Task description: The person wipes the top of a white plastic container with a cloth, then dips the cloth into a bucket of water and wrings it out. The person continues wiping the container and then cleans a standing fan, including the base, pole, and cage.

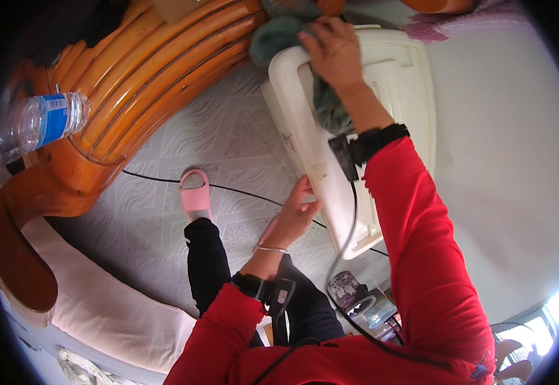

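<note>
A white plastic piece of furniture (397,72) with a raised, rounded rim stands along the wall. My right hand (335,53) is at its far end, on a dark green cloth (279,39); the fingers are blurred and the grip is partly hidden. More green cloth shows below that wrist, inside the rim. Lower down, my left hand (295,214) is beside the near side of the white piece, its fingers curved and apart with nothing between them. The fingertips are close to the edge; whether they touch it is unclear.
A slatted wooden bench (164,72) curves along the left, with a plastic bottle (53,120) over its armrest. A black cable (241,192) crosses the tiled floor past a pink slipper (195,195). The wall (501,159) bounds the right side. A patterned container (346,288) stands below.
</note>
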Demonstrator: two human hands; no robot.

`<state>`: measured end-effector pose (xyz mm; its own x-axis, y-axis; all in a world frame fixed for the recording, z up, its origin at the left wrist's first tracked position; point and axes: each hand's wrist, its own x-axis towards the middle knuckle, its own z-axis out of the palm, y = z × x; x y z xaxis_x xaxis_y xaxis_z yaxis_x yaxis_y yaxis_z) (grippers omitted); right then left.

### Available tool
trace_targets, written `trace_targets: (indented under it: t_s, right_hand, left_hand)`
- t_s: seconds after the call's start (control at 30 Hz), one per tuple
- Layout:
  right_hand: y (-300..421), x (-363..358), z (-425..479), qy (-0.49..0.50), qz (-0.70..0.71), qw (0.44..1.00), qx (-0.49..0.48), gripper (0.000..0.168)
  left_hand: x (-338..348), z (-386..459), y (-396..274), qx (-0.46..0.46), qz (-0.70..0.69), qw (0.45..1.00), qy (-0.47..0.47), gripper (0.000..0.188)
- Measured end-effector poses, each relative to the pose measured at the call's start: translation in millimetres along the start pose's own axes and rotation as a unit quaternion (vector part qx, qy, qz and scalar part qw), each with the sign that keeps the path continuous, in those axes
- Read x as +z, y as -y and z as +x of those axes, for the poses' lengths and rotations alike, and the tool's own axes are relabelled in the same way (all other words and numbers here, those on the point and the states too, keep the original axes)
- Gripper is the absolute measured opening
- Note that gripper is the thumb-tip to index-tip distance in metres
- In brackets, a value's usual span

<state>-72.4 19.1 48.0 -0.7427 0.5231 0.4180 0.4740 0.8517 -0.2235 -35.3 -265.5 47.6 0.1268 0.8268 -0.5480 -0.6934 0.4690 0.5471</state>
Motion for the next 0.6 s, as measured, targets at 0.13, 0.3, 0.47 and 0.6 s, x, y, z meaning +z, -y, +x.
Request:
trace_targets:
  t_s: [0.13,0.3,0.47,0.6]
  right_hand:
    - [9.5,-2.2,-34.3,-0.011,0.037,0.997,0.064,0.030]
    - [95.2,-63.0,-115.1,0.170,0.132,0.971,0.102,0.057]
    - [105.2,-101.5,-164.8,0.212,0.121,0.965,0.100,0.051]
    - [71.7,-83.4,-125.6,0.196,0.019,0.980,-0.025,0.033]
  left_hand:
    - [0.3,-8.3,14.5,-0.030,-0.003,1.000,0.002,0.057]
    - [-5.7,-15.6,49.4,-0.063,-0.126,0.990,0.006,0.053]
    - [-25.0,-9.3,-10.1,-0.023,-0.107,0.990,-0.094,0.030]
    - [-18.9,-5.5,-13.4,0.005,-0.043,0.995,-0.086,0.026]
